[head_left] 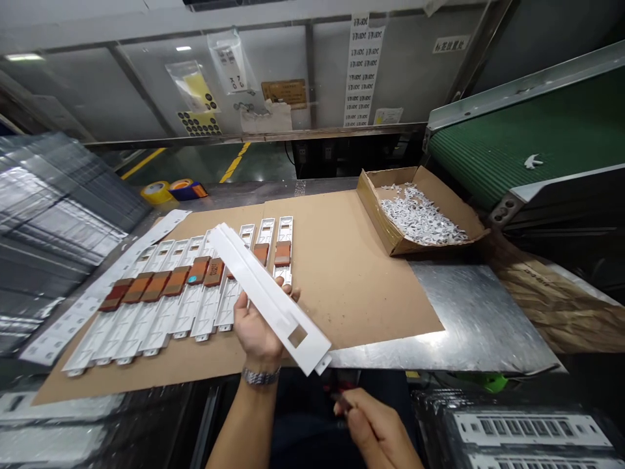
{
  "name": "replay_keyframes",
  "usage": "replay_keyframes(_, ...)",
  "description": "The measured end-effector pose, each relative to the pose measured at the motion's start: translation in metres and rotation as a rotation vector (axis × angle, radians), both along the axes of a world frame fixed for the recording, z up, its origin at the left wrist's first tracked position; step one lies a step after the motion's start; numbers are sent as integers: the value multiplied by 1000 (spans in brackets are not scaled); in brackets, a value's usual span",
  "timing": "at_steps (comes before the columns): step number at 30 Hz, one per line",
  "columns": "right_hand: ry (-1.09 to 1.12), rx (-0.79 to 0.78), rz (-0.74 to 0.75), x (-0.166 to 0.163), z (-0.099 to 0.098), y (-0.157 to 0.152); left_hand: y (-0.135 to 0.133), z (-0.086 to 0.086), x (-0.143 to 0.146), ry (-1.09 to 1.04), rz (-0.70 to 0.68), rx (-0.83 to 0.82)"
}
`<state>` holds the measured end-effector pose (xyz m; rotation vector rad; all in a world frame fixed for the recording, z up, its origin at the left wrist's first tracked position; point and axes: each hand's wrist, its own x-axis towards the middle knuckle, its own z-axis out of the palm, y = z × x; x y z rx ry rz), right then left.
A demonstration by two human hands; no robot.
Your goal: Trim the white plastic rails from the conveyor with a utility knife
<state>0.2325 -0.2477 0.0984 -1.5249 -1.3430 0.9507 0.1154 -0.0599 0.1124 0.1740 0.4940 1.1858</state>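
Observation:
My left hand (258,326) is closed around a long white plastic panel (263,286), its smooth face up and tilted across the cardboard. A square window shows near the panel's lower end, and a small tab sticks out beyond it. Low in the view, beside my lap, my right hand (374,423) is closed on a small dark thing that I cannot make out. Left of the held panel lies a row of similar white plastic strips (183,312), open side up. Reddish-brown blocks (176,280) rest across them.
A cardboard sheet (336,260) covers much of the metal table (469,312). At the back right stands a cardboard box (378,212) of small white scraps, near a green conveyor belt (532,137). Tape rolls (155,192) sit back left; packed white parts (532,430) lie low right.

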Motion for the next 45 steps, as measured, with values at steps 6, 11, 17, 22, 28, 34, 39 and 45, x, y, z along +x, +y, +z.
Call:
replay_keyframes(6, -148, 192, -355, 18, -7, -3, -17, 1, -7, 403, 14, 160)
replay_keyframes(11, -575, 313, -435, 21, -11, 5, -30, 9, 0, 580, 125, 275)
replay_keyframes(17, -669, 297, -451, 17, -8, 14, -35, 15, 2, 642, 168, 268)
replay_keyframes(22, -728, 309, -414, 19, -9, 16, -35, 14, 2, 660, 177, 279)
replay_keyframes(28, -764, 287, -383, 21, -10, 16, -37, 14, 1, 714, 125, 324)
replay_keyframes(34, -784, 276, -373, 21, -10, 15, -39, 15, 2, 755, 128, 324)
replay_keyframes(39, -823, 312, -406, 20, -8, 18, -39, 16, 2, 776, 133, 296)
replay_keyframes(45, -834, 364, -434, 22, -5, 19, -38, 15, 3, 764, 164, 258)
